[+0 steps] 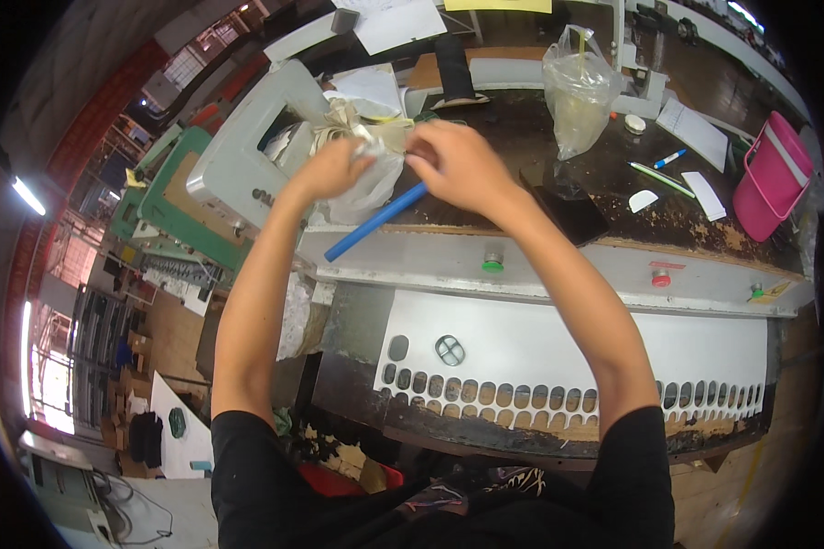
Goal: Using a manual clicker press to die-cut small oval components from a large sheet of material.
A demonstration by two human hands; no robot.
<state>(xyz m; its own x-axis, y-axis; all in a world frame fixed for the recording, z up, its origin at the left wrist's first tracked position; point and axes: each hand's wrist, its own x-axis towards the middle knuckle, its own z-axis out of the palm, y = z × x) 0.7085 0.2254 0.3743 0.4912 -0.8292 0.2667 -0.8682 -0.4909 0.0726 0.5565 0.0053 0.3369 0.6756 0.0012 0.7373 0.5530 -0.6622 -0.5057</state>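
Observation:
My right hand (462,163) is closed, fingers curled at the workbench's far left part. A blue tube (375,222) slants down to the left from under its thumb side, past the bench edge; its upper end is hidden in the hand. My left hand (330,169) is a little to the left, slightly smeared, thumb and fingers drawn together beside some whitish material. What it pinches is unclear. A clear plastic bag (375,190) lies between and below the hands. Cream-coloured strips (339,123) are bunched just beyond.
A white sheet (558,334) with rows of oval holes lies nearer me, an oval cutting die (449,349) on it. On the bench are a phone (572,215), a bag of drink (577,96), pens (664,178) and a pink bucket (771,188). A grey machine housing (238,165) stands left.

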